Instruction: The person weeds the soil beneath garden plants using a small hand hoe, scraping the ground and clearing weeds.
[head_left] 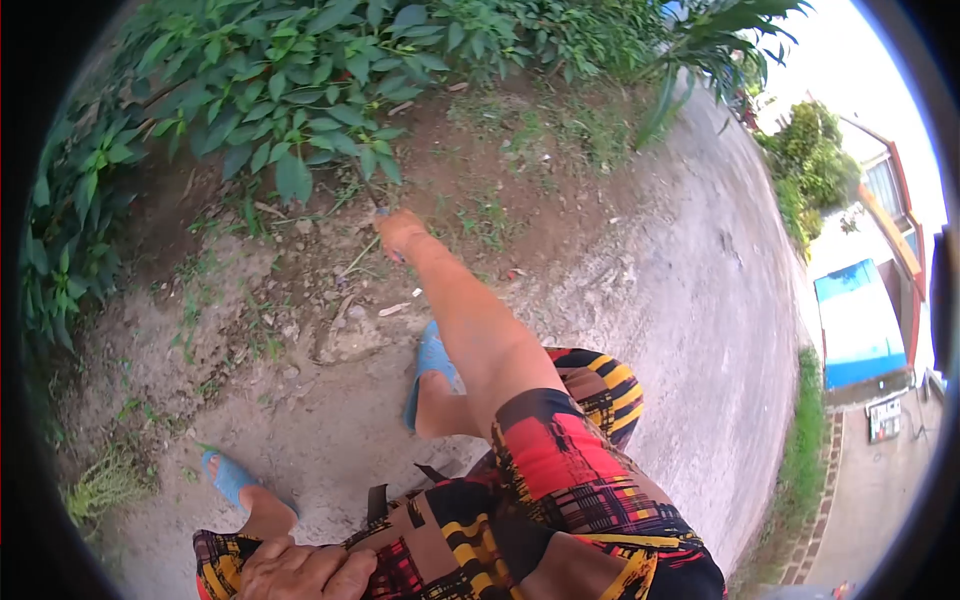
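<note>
My right hand (400,235) reaches out low over the soil beside the leafy green plants (300,110). Its fingers are closed round a thin dark tool (369,190), whose far end is lost among the leaves, so its kind is unclear. Bluish bits show at the grip. My left hand (305,572) lies on the patterned cloth (400,560) over my knee, fingers loosely laid and holding nothing that shows. Loose dirt, small stones and cut stems lie just below my right hand.
Blue slippers (432,370) are on my feet on the bare ground. A grey paved lane (720,270) runs along the right. Beyond it are a grass strip (800,470), a blue-and-white structure (860,325) and a house. A weed tuft (110,490) grows at the lower left.
</note>
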